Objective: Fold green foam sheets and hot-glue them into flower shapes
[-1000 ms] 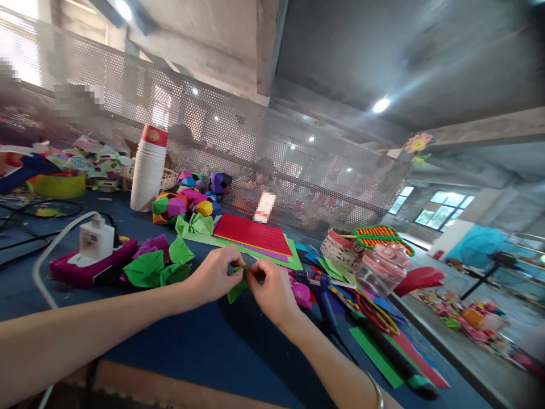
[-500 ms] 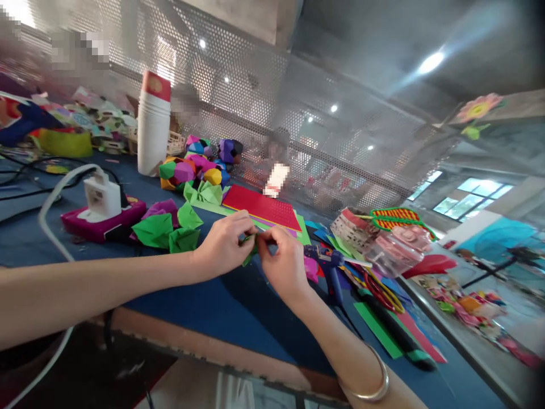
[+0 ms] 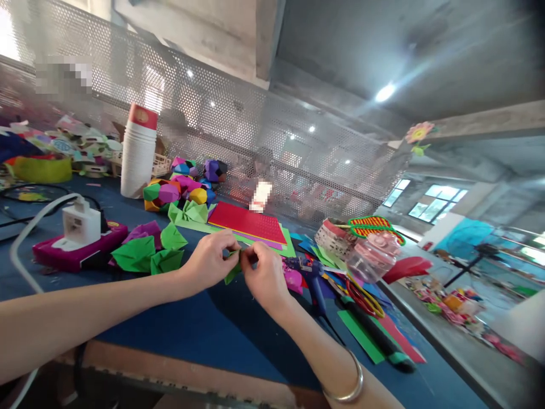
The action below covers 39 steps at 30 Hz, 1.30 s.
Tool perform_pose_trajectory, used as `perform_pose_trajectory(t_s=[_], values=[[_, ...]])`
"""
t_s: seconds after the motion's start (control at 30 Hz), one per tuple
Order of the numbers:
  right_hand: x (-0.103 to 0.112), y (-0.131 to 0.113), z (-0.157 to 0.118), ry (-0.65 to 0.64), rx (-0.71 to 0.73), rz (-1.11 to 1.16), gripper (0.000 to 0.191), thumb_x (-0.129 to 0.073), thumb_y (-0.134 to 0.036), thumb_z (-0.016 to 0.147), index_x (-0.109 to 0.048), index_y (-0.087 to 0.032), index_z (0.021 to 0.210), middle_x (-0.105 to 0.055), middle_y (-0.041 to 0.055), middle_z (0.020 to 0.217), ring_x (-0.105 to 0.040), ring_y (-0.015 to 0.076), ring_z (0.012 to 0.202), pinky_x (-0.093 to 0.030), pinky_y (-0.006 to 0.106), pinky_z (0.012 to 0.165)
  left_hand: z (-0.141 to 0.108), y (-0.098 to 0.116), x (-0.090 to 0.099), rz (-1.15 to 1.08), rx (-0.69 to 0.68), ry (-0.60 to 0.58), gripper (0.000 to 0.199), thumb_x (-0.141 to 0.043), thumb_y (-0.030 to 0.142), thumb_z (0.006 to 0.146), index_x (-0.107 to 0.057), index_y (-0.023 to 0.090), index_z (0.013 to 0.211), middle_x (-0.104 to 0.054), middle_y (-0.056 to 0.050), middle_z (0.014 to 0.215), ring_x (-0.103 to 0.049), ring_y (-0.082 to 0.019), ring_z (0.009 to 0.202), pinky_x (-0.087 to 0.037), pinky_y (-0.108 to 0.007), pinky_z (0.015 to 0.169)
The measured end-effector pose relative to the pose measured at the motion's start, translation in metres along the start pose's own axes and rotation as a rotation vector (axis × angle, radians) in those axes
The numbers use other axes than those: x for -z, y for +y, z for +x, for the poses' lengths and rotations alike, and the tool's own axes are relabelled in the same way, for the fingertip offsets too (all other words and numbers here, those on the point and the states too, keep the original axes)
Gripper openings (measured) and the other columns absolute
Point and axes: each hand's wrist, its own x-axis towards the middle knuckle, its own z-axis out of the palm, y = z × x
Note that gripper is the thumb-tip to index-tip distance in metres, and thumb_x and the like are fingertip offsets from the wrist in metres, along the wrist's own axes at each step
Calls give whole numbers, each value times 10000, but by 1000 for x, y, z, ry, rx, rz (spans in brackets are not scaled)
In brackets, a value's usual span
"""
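The small, folded piece of green paper (image 3: 232,274) is in the air above the near part of the surface, its lower corner hanging free. The left hand (image 3: 208,262) and the right hand (image 3: 266,278) are both closed, fingertips pinching its upper part; the fingers hide most of the folds, so how complete it is cannot be told.

Beside the left forearm, the green folded paper shapes (image 3: 135,255) look already formed, as do the multicoloured faceted paper balls (image 3: 168,192) farther back. The stack of flat red paper sheets (image 3: 247,221) beyond the hands is unfolded. A dark blue glue gun (image 3: 315,284) lies beside the right hand, apart from the held piece.

The dark blue surface (image 3: 179,318) also bears a tall stack of white paper cups (image 3: 138,162), a purple power strip (image 3: 59,255) and a clear pink plastic jar (image 3: 370,261). Behind stands a grey perforated screen (image 3: 230,122); beyond, the concrete room has bright ceiling lights (image 3: 385,92) and paned windows (image 3: 438,201).
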Motion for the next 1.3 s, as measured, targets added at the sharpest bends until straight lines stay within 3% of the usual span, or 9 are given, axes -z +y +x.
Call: perform_pose_trajectory(t_s=[0.13,0.23,0.47,0.63,0.7,0.83,0.97,1.1,1.3], values=[[0,-1,1,-12,-28,47,118,-557,-161,780,-543,-178,664,-596,18,677,-539,143,632,-377,247,587,-4,3,-2,44,-32,41,140,-509,74,730,-559,156,628,-488,8,654,-457,-109,627,-338,-224,569],[1,5,8,-61,-112,209,112,-565,-207,800,-583,-169,695,-607,14,671,-553,140,632,-408,245,600,3,4,-2,24,-23,57,136,-506,87,733,-579,158,642,-508,6,666,-480,-112,636,-353,-220,571],[3,13,19,9,-328,697,304,-544,-449,852,-597,-169,959,-659,63,918,-608,167,832,-482,260,685,28,-9,9,-205,259,181,132,-542,244,762,-647,163,757,-652,-5,718,-579,-135,650,-437,-231,612],[-4,12,16,-206,-437,865,300,-654,-412,756,-592,-152,893,-654,39,782,-615,156,689,-483,266,635,25,-5,10,-306,252,159,139,-534,256,776,-631,166,819,-673,-25,808,-625,-151,737,-482,-249,685],[-4,16,16,-155,-400,795,240,-669,-331,730,-591,-153,871,-649,31,750,-612,155,664,-480,265,623,22,-2,7,-269,196,128,115,-534,236,775,-620,172,817,-667,-27,826,-628,-154,781,-488,-257,726],[0,24,15,-15,-221,383,84,-586,-217,778,-597,-176,851,-663,34,769,-615,164,682,-463,266,635,15,-1,2,-194,124,17,121,-566,206,749,-614,185,858,-662,-35,878,-631,-169,842,-502,-248,689],[2,23,10,-18,-26,117,123,-554,-145,789,-601,-199,890,-675,37,829,-622,175,754,-446,260,667,14,-4,1,-203,116,-86,183,-561,260,796,-639,205,952,-685,-39,943,-637,-176,880,-500,-240,674],[2,18,9,-39,11,95,135,-564,-130,783,-602,-196,894,-674,35,820,-623,176,755,-447,259,665,16,-7,3,-157,99,-100,120,-560,239,807,-662,201,859,-692,-13,847,-631,-153,798,-470,-247,720],[0,13,9,-38,-31,294,160,-567,-221,821,-582,-182,975,-686,43,848,-645,162,730,-487,262,664,18,-12,5,-90,122,-48,138,-560,285,803,-584,172,728,-609,5,680,-553,-135,644,-403,-239,601]])
